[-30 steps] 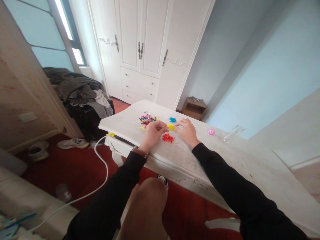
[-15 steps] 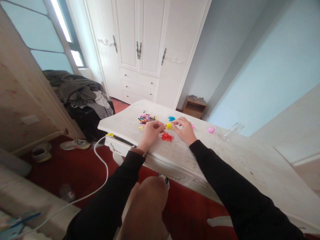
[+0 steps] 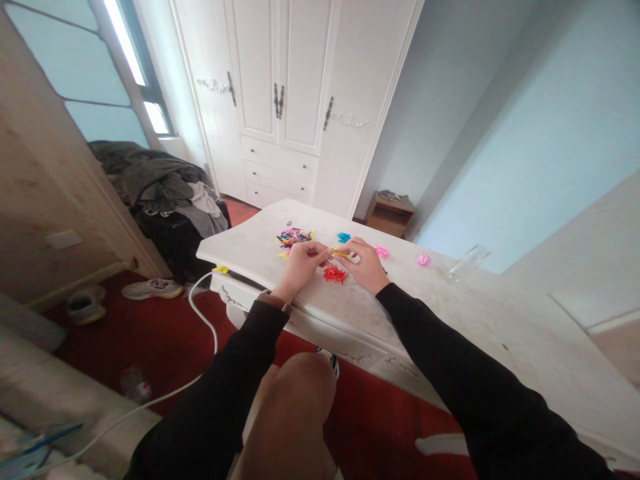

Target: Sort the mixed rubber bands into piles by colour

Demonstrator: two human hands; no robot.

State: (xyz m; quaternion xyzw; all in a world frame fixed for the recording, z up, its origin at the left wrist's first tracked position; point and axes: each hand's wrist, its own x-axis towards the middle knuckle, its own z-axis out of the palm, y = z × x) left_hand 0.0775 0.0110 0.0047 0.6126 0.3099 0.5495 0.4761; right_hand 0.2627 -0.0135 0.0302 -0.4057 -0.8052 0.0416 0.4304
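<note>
Colours look only partly separated: red pile (image 3: 335, 275), blue pile (image 3: 343, 237) and pink pile (image 3: 382, 253) lie apart mid-frame on the bench (image 3: 235, 241); the mixed pile (image 3: 296, 237), left of centre, remains jumbled. Left hand (image 3: 303, 265) and right hand (image 3: 367, 265) meet at central yellow pieces (image 3: 342, 252); I cannot tell what either grip holds.

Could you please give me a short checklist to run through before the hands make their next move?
1. Yellow pieces within reach of both hands: ok, they lie between the fingers of the left hand and right hand.
2. Yellow pieces fully in view: not ok, the right hand seems to cover some.
3. Left fingers free of any piece: cannot tell, too small to see.
4. Red pile apart from the blue pile: ok.
5. Mixed pile all one colour: not ok, several colours show.
6. Clear glass away from the right hand: ok.
</note>
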